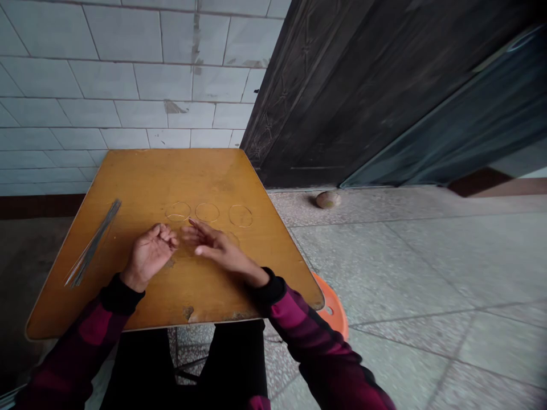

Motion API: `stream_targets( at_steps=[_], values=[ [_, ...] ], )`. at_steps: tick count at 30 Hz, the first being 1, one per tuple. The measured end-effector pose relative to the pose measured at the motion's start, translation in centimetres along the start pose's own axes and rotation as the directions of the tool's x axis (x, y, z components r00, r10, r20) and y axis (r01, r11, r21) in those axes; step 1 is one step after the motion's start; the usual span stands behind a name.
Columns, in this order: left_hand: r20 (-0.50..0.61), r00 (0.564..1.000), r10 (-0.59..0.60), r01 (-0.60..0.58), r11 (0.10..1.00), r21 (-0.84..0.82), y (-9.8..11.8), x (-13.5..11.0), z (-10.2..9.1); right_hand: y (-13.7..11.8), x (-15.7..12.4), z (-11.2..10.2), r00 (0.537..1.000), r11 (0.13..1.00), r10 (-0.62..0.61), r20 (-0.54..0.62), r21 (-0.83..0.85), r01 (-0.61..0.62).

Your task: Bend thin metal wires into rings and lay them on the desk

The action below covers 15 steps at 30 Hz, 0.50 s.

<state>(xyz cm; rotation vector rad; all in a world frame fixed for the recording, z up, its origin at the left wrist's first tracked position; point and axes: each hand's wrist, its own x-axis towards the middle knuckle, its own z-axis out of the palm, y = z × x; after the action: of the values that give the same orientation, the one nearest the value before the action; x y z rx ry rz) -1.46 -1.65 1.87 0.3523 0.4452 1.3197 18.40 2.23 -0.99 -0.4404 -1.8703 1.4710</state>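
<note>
No text, label, brand, number or sign can be read anywhere in this view.

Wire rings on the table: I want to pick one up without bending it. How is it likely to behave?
The wire ring looks very thin, so it is probably light and may bend if squeezed hard. Lying flat on the smooth wooden table, it may be hard to pinch up and could slide when pushed. Stood on edge, it would likely roll.
</note>
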Motion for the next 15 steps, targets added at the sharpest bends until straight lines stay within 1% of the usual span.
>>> stream_targets(
  at_steps=[1, 3, 5, 7, 10, 13, 15],
  values=[
    [0.001, 1.000, -0.030, 0.030, 0.998, -0.050, 0.1, -0.1, 0.1, -0.2, 0.1, -0.6, 0.998, 0.995, 0.007, 0.065, 0.095, -0.013],
    [0.029, 0.993, -0.114, 0.116, 0.987, -0.108, 0.0, -0.3, 0.3, -0.4, 0.4, -1.6, 0.992, 0.975, -0.027, 0.120, 0.222, 0.000],
    [0.065, 0.978, -0.200, 0.206, 0.972, -0.112, -0.5, -0.5, 0.6, -0.4, 0.7, -2.1, 0.986, 0.956, -0.056, 0.158, 0.294, 0.007],
    [0.090, 0.963, -0.255, 0.264, 0.959, -0.101, -1.1, -0.7, 0.8, -0.2, 1.0, -2.0, 0.976, 0.947, -0.037, 0.215, 0.319, -0.034],
    [0.098, 0.955, -0.281, 0.290, 0.953, -0.088, -1.9, -0.9, 0.8, -0.1, 1.1, -1.3, 0.961, 0.937, 0.005, 0.277, 0.335, -0.102],
    [0.109, 0.947, -0.302, 0.311, 0.947, -0.078, -2.2, -1.1, 0.8, -0.4, 1.0, -0.6, 0.953, 0.909, -0.038, 0.302, 0.407, -0.093],
    [0.125, 0.940, -0.318, 0.329, 0.941, -0.077, -2.3, -1.2, 0.8, -0.8, 0.9, -0.3, 0.953, 0.887, -0.075, 0.292, 0.457, -0.070]
  ],
)
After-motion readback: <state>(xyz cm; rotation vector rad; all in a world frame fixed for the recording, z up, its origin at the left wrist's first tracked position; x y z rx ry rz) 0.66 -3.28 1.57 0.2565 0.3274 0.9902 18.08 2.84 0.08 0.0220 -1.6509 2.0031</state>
